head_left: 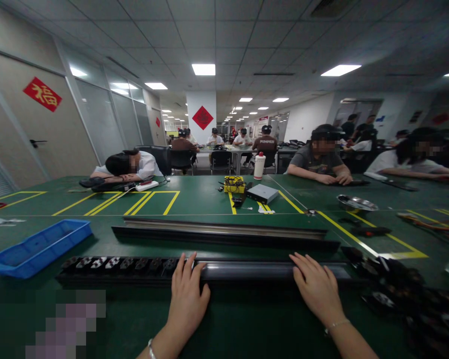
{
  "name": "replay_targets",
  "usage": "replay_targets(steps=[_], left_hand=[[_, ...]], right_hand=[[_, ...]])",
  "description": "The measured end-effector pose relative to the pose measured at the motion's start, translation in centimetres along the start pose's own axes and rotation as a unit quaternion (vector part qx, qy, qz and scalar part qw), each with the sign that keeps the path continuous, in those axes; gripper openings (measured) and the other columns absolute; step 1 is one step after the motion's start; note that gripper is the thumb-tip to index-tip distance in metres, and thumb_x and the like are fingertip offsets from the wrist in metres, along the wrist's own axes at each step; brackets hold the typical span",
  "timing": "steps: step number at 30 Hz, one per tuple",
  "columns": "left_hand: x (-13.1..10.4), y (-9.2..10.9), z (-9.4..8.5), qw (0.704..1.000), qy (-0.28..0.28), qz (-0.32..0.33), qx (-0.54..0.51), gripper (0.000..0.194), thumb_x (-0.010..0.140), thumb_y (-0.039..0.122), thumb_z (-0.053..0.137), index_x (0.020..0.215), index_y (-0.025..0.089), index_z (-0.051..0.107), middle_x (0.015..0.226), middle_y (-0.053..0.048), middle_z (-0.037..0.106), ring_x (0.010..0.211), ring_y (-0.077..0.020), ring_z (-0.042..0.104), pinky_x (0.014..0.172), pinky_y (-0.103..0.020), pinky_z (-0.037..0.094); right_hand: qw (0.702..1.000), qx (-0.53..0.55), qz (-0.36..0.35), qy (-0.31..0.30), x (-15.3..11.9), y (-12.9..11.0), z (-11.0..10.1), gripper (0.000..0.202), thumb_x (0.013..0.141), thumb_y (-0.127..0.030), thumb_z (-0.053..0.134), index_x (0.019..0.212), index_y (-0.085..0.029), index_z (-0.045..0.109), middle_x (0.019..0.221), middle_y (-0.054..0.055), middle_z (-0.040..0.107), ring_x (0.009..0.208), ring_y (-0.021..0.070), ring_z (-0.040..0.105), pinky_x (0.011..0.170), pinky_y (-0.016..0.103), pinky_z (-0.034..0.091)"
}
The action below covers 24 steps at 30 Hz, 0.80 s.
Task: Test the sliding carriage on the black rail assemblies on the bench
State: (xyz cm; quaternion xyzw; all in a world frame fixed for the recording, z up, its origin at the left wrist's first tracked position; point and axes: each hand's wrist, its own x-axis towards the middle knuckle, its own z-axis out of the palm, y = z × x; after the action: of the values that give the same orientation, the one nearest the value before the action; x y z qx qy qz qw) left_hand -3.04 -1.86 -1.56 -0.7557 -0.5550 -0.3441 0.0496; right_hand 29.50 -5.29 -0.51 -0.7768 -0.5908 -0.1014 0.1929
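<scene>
A long black channel rail (247,271) lies crosswise on the green table in front of me. Its left part holds a row of small black parts (127,265), some with shiny faces; the stretch further right looks smooth. My left hand (187,296) rests on the rail at the right end of that row, fingers extended and thumb apart. Over the rail's right part lies my right hand (318,286), its fingers stretched out flat against the top edge. Neither hand is wrapped around anything. Beyond lies a second long black rail (224,234), with a pale inner strip.
A blue tray (41,247) stands at the left. Loose black parts (392,289) are heaped at the right, near a metal bowl (357,203). Further back are a grey box (262,193), a yellow wire-wrapped block (234,184) and a white bottle (259,167). People sit across the table.
</scene>
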Motion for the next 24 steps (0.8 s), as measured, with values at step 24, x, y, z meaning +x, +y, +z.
replay_targets(steps=[24], left_hand=[[0.15,-0.19,-0.18,0.995,0.005,-0.033,-0.093,0.035,0.077,0.012,0.044,0.111,0.02,0.049,0.138,-0.01,0.042,0.126,-0.025,0.04,0.106,-0.053,0.028]], right_hand=[[1.0,0.011,0.0,-0.011,0.05,0.33,0.28,0.045,0.088,-0.041,0.027,0.118,-0.031,0.059,0.129,-0.001,0.055,0.125,0.0204,0.041,0.102,0.047,0.026]])
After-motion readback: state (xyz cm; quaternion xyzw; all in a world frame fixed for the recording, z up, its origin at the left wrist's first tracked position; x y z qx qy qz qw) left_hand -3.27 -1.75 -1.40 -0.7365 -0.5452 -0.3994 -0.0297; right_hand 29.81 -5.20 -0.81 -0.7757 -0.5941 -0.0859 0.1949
